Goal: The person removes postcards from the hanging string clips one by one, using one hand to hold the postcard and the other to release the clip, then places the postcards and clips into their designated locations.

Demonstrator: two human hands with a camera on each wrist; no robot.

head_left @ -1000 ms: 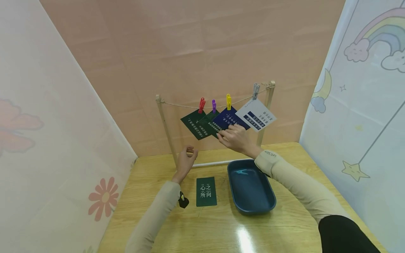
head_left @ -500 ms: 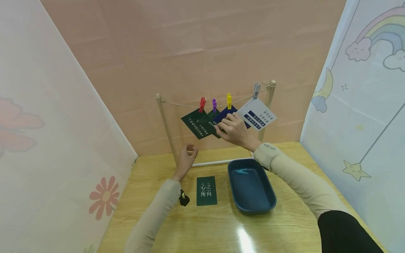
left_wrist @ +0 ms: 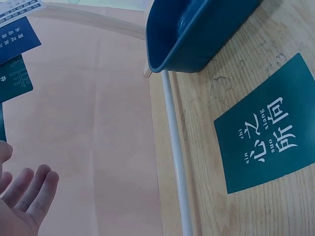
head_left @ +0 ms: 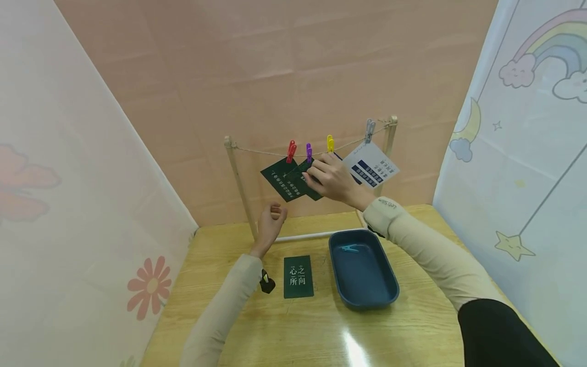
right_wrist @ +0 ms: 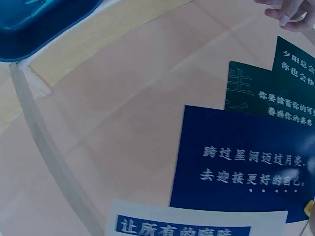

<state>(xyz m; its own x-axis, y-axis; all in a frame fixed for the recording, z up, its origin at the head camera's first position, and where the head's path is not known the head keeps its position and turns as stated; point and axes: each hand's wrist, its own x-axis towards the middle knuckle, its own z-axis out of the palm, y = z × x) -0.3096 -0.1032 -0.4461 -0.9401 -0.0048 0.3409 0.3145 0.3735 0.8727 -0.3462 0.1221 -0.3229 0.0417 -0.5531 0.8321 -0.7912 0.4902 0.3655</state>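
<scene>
Open worktop [head_left: 298, 331] near the person, blue tray [head_left: 364, 300] and green card [head_left: 298, 277] mid-way, hanging cards [head_left: 284, 179] crowding the string [head_left: 261, 151], posts either side

Bright, even light (tabletop [head_left: 357, 346] glare)

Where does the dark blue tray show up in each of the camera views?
Head: the blue tray sits on the table right of centre, beside the green card.
Left wrist: the tray fills the top, right of centre.
Right wrist: only a piece of it shows at top left.
Shared landmark: the white rod along the tray's end.
</scene>
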